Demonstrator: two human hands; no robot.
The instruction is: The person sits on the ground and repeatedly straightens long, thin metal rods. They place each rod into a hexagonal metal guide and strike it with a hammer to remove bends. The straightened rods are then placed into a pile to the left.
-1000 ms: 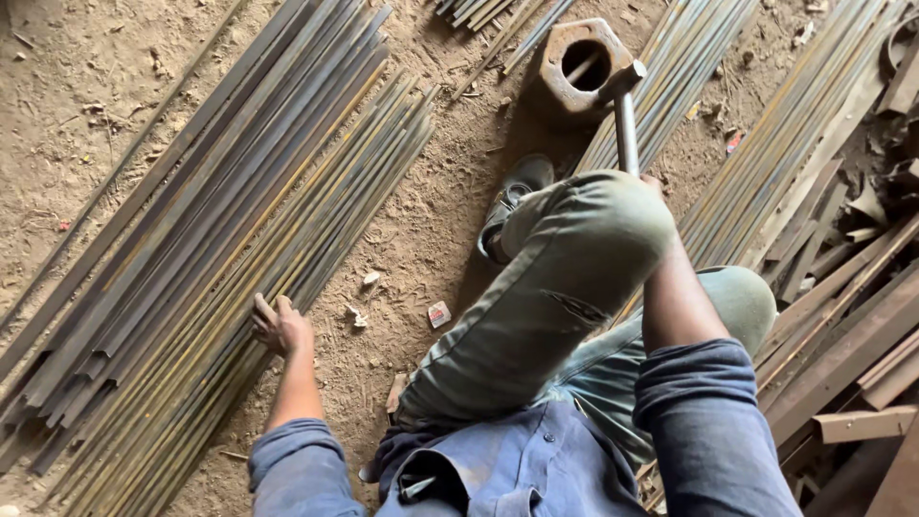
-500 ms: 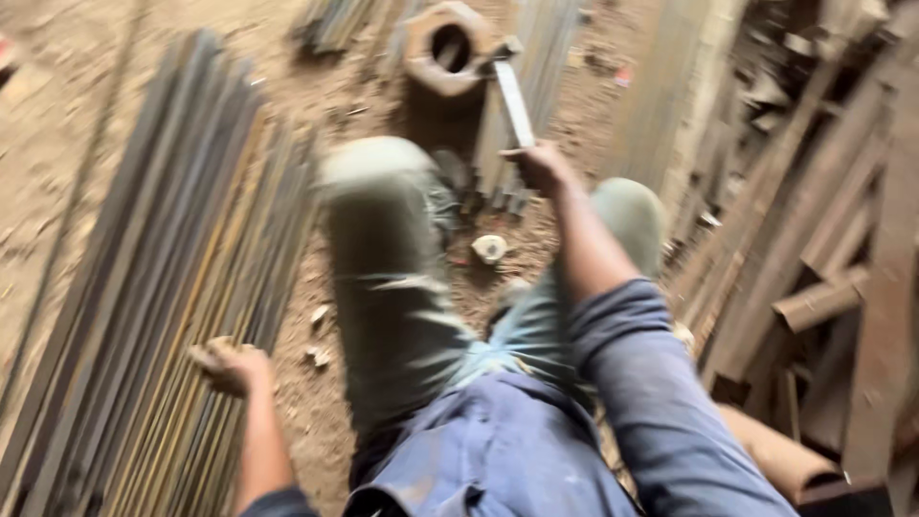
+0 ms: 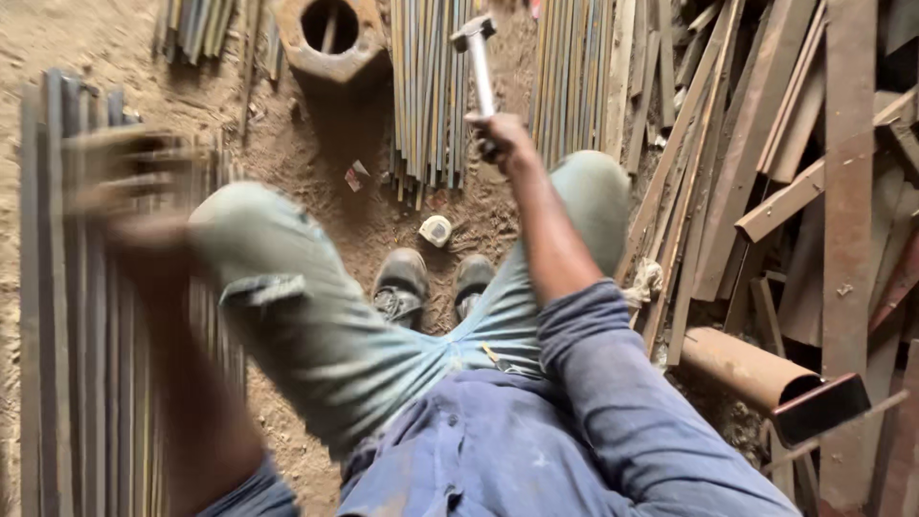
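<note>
Over at the left of the frame, the person's left hand (image 3: 120, 177) is hanging above the long bundle of metal rods (image 3: 72, 364) lying on the dirt floor (image 3: 105, 43), the forearm running down to the lower left corner. That hand is badly blurred: the fingers seem to be spreading open and holding nothing, but whether they are touching the rods I cannot tell. The rods are running off the bottom edge, so their full length is cut off.

Moving to the middle, the bent knees in pale green trousers (image 3: 306, 316) are filling the centre, with two dark shoes (image 3: 431, 282) peeking out between them and a small pale scrap (image 3: 436, 230) lying just above the shoes. A heavy rusty block with a round hole (image 3: 330, 33) is sitting at the upper centre, its top cut by the frame.

Right of centre, the right arm in a blue sleeve (image 3: 613, 383) is stretching up and away from the body, and the right hand (image 3: 498, 134) is closing its fingers firmly around the lower handle of a hammer (image 3: 479, 53). The hammer is standing nearly upright, its head at the top centre over a second bundle of rods (image 3: 426, 105). Only the back of this hand is showing.

At the right, rusty flat bars and angle pieces (image 3: 814, 191) are lying piled, with a rusty tube (image 3: 747, 364) beneath them.
</note>
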